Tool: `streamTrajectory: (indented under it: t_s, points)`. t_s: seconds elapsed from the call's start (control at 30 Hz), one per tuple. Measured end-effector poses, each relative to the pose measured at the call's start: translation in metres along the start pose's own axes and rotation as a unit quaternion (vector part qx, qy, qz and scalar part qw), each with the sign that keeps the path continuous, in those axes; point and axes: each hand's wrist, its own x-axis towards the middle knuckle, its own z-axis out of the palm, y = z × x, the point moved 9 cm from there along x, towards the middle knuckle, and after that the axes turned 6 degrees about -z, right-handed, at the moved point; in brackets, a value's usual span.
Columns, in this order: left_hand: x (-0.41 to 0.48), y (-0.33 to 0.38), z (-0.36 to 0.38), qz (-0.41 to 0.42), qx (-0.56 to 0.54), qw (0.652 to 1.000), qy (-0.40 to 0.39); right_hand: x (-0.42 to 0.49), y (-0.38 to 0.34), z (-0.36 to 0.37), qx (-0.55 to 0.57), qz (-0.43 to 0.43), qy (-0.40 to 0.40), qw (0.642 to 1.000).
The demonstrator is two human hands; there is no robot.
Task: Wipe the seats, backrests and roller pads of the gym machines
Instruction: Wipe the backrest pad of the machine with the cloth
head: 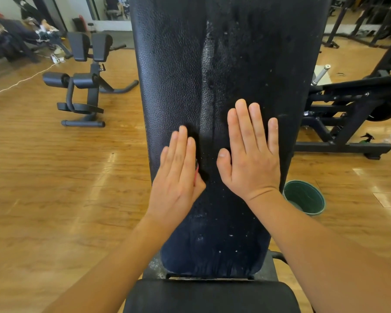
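Backrest (178, 64): black, textured, fills centre of view, tilted away. Wet streaks and pale specks run down its middle.

Left hand (178, 168) lies flat on the lower left part, fingers straight. A red sliver (197, 171) shows by the thumb; what it is, unclear. Right hand (251, 154) lies flat beside it, fingers relaxed, grasping nothing. No cloth visible.

Seat (212, 297) is just below. Green bin (303, 197) stands right of the bench, spray bottle (367, 137) on the floor further right.

Risks, as I judge them: bare palms would smear the film, not lift it. Wet vinyl is slick, so a palm could slip. Runoff may reach the seat.
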Motion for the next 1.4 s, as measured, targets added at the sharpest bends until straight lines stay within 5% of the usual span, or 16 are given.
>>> streamTrajectory:
  t_s: [0.53,0.8,1.07,1.4]
  points:
    - [-0.006,0.002,0.004,-0.010,-0.008,1.000,0.020,0.001,0.000,-0.001,-0.009,0.005,-0.002,1.000]
    - [-0.045,0.006,0.012,0.070,0.049,0.996,-0.024,0.001,-0.002,-0.003,-0.011,0.002,0.005,1.000]
    - [-0.015,0.004,0.006,0.013,-0.001,1.000,0.012,0.002,-0.002,-0.005,-0.012,0.004,0.001,1.000]
    - [-0.093,0.002,0.028,0.025,0.064,0.997,-0.033,0.000,-0.003,-0.005,-0.029,0.004,0.005,1.000]
